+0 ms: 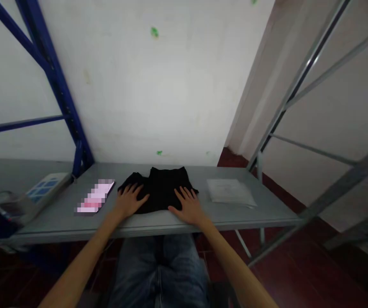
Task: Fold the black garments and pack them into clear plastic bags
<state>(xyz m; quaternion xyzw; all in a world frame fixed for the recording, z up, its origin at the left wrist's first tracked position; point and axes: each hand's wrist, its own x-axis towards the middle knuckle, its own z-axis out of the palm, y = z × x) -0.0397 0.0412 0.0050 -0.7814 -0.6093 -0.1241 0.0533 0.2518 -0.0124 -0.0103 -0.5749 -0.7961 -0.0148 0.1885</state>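
A black cloth garment lies spread on the grey shelf top in front of me; its exact kind is hard to make out. On its left part rests my left hand, palm down with the fingers spread. My right hand lies flat on the lower right part of the garment, fingers apart and thumb pointing inward. Neither hand grips the fabric. To the right of the garment lies a flat whitish plastic packet.
Left of the garment lies a phone-like flat object with a blurred-out pink face. Farther left stands a white device with blue panels. A blue rack post and a grey metal post rise at the sides; a white wall stands behind.
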